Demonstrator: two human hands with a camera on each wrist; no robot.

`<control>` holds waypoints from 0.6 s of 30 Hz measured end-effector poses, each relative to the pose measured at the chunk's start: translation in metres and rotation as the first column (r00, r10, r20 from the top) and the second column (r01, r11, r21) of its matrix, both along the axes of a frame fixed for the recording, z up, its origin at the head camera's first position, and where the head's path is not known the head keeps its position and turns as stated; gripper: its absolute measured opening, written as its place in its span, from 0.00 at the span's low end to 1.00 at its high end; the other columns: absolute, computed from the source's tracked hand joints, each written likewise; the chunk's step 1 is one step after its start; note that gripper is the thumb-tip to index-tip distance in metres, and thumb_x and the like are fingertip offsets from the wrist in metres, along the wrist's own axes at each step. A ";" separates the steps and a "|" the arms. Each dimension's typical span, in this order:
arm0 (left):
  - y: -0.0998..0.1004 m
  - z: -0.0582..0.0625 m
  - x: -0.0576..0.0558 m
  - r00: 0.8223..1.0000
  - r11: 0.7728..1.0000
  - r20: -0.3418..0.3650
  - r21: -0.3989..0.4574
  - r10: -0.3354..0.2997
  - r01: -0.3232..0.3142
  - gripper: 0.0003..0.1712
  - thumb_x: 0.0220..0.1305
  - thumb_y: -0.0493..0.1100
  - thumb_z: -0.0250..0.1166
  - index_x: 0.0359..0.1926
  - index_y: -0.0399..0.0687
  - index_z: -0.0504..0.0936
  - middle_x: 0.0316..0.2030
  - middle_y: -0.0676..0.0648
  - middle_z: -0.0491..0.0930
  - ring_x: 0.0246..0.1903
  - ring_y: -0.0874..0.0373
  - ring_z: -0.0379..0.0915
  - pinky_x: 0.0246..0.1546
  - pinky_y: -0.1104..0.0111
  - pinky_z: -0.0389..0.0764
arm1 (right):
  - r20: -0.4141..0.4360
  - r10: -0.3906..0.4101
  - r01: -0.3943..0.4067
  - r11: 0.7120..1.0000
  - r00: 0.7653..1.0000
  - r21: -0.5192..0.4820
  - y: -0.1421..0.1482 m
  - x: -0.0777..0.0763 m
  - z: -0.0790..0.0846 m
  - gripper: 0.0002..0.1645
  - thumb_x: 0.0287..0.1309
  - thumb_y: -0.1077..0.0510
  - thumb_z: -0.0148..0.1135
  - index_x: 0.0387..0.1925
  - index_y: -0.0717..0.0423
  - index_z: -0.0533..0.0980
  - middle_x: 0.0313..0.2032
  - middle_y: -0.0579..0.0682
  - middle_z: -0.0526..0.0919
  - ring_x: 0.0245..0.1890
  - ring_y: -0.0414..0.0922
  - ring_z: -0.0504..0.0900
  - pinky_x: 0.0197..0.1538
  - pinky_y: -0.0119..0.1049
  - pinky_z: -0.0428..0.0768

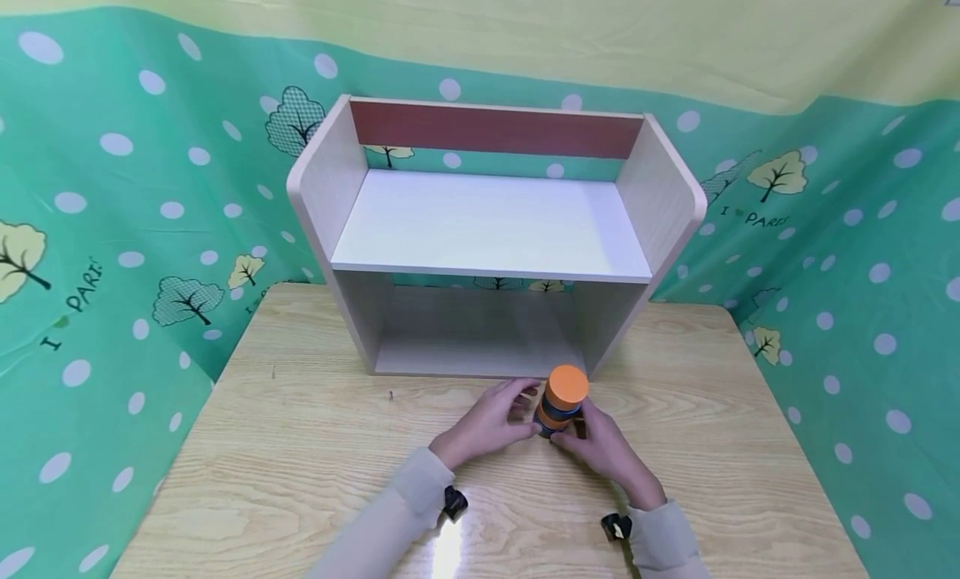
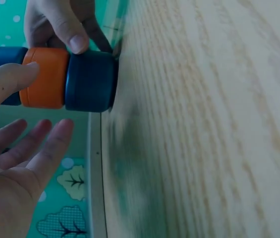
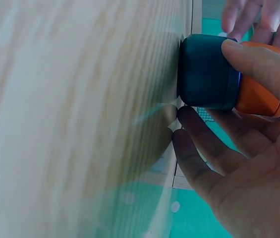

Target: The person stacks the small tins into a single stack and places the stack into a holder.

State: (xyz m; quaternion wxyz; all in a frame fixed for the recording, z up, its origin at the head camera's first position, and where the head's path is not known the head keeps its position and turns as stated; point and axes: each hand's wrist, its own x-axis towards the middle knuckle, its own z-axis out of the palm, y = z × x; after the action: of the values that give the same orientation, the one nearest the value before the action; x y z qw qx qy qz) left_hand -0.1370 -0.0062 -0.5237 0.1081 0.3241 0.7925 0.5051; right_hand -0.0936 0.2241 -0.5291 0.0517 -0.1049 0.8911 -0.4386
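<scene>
A stack of several short round containers, alternating dark blue and orange, stands upright on the table in front of the shelf. Its top is an orange container (image 1: pixel 567 386); at the base is a dark blue container (image 2: pixel 91 82), with an orange container (image 2: pixel 48 79) above it. My left hand (image 1: pixel 495 421) is at the stack's left side, thumb extended across the lower orange container in the left wrist view, other fingers spread away from it. From the right, my right hand (image 1: pixel 603 446) holds the base container, thumb (image 3: pixel 249 57) on its side and fingers curved around the far side.
A two-tier shelf unit (image 1: pixel 491 225) with tall side panels stands at the back of the wooden table (image 1: pixel 300 462), close behind the stack. Green dotted curtains (image 1: pixel 150 329) hang around the back and sides. A small dark mark (image 1: pixel 391 395) shows left of the hands.
</scene>
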 end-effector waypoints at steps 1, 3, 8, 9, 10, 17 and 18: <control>0.000 -0.001 0.000 1.000 1.000 0.002 0.002 -0.002 0.002 0.38 0.64 0.40 0.72 0.71 0.45 0.66 0.59 0.44 0.74 0.54 0.47 0.78 0.54 0.65 0.80 | -0.002 0.000 0.000 1.000 1.000 -0.002 0.000 0.000 0.000 0.34 0.54 0.64 0.75 0.61 0.56 0.70 0.51 0.52 0.82 0.49 0.46 0.79 0.48 0.46 0.80; 0.002 -0.003 0.000 1.000 1.000 0.015 0.002 -0.005 0.005 0.38 0.64 0.41 0.72 0.71 0.45 0.66 0.59 0.43 0.74 0.54 0.48 0.78 0.54 0.65 0.80 | -0.006 0.002 -0.002 1.000 1.000 -0.006 -0.001 0.000 0.000 0.34 0.54 0.65 0.74 0.61 0.56 0.70 0.51 0.52 0.82 0.49 0.46 0.79 0.49 0.47 0.80; 0.004 -0.005 0.000 0.998 1.000 0.063 -0.007 -0.005 0.005 0.39 0.63 0.42 0.72 0.71 0.45 0.65 0.60 0.43 0.74 0.55 0.49 0.77 0.53 0.66 0.81 | -0.003 0.000 0.000 1.000 1.000 -0.015 0.000 0.001 0.001 0.34 0.55 0.65 0.74 0.62 0.56 0.70 0.52 0.53 0.81 0.51 0.47 0.79 0.50 0.48 0.80; 0.005 -0.006 0.000 0.998 1.000 0.068 -0.008 -0.004 0.005 0.39 0.63 0.41 0.72 0.71 0.45 0.65 0.60 0.44 0.74 0.55 0.49 0.77 0.52 0.66 0.81 | -0.003 -0.001 0.001 1.000 1.000 -0.016 0.000 0.001 0.001 0.35 0.55 0.65 0.74 0.62 0.56 0.69 0.52 0.53 0.81 0.51 0.48 0.79 0.50 0.47 0.80; 0.005 -0.006 -0.001 0.997 1.000 0.073 -0.011 -0.004 0.004 0.39 0.63 0.41 0.73 0.72 0.45 0.65 0.60 0.44 0.74 0.55 0.49 0.77 0.52 0.66 0.81 | -0.004 -0.003 0.003 1.000 1.000 -0.016 0.000 0.001 0.001 0.35 0.55 0.65 0.74 0.62 0.56 0.69 0.52 0.53 0.82 0.51 0.47 0.79 0.49 0.47 0.80; 0.010 -0.013 -0.003 0.998 1.000 0.063 -0.009 -0.021 0.022 0.38 0.63 0.40 0.72 0.71 0.45 0.66 0.60 0.45 0.73 0.54 0.58 0.76 0.51 0.69 0.81 | -0.022 -0.002 0.001 1.000 1.000 -0.016 0.002 0.001 0.001 0.34 0.54 0.64 0.75 0.61 0.53 0.70 0.50 0.51 0.82 0.48 0.46 0.80 0.45 0.46 0.80; 0.011 -0.013 -0.003 0.998 1.000 0.061 -0.011 -0.023 0.024 0.38 0.63 0.39 0.72 0.71 0.45 0.66 0.60 0.46 0.73 0.53 0.60 0.76 0.50 0.70 0.81 | -0.023 -0.001 0.001 1.000 1.000 -0.015 0.002 0.001 0.001 0.34 0.54 0.64 0.75 0.61 0.53 0.70 0.50 0.51 0.82 0.47 0.46 0.80 0.45 0.46 0.80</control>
State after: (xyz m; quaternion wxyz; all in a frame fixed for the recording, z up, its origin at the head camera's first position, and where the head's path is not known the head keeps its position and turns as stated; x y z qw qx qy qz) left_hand -0.1402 0.0049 -0.5370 0.1401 0.3172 0.7879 0.5089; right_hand -0.0925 0.2263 -0.5284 0.0404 -0.1100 0.8884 -0.4438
